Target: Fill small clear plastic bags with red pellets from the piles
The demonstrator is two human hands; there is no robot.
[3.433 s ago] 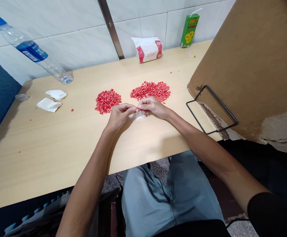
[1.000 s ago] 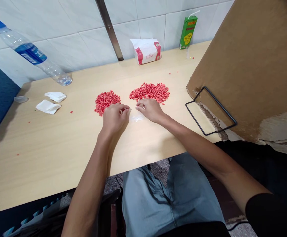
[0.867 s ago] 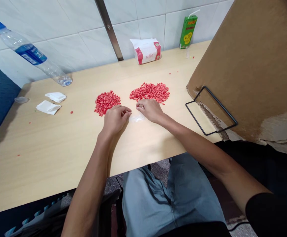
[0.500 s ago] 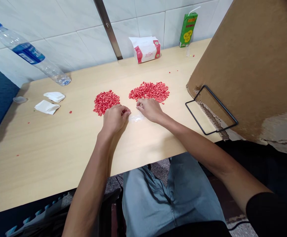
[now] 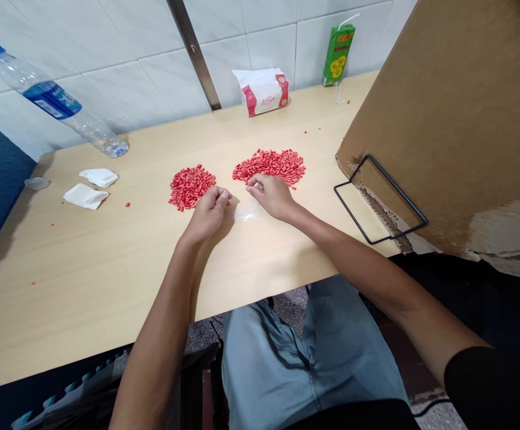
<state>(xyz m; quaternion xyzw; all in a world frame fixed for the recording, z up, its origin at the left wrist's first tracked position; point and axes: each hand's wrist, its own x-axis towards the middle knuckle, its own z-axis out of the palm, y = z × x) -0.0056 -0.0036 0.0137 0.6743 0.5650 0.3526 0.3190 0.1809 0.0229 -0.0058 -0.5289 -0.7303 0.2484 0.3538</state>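
Observation:
Two heaps of small red pieces lie on the table, a left heap (image 5: 188,186) and a wider right heap (image 5: 282,164). My left hand (image 5: 210,210) is closed at the right edge of the left heap, thumb against curled fingers; anything between them is too small to make out. Over the near edge of the right heap, my right hand (image 5: 272,196) has its thumb and fingertips pinched together. What it pinches, if anything, cannot be seen. Small clear plastic items (image 5: 247,212) lie on the table between and below my hands.
A tissue pack (image 5: 265,94) and a green drink carton (image 5: 338,57) stand by the tiled wall. A plastic bottle (image 5: 58,101) leans at left, near folded tissues (image 5: 85,196). On the right are a cardboard sheet (image 5: 443,119) and a black wire frame (image 5: 369,242).
My left hand has lifted slightly and shifted a little left, its fingers more curled. My right hand has moved slightly up toward the right heap.

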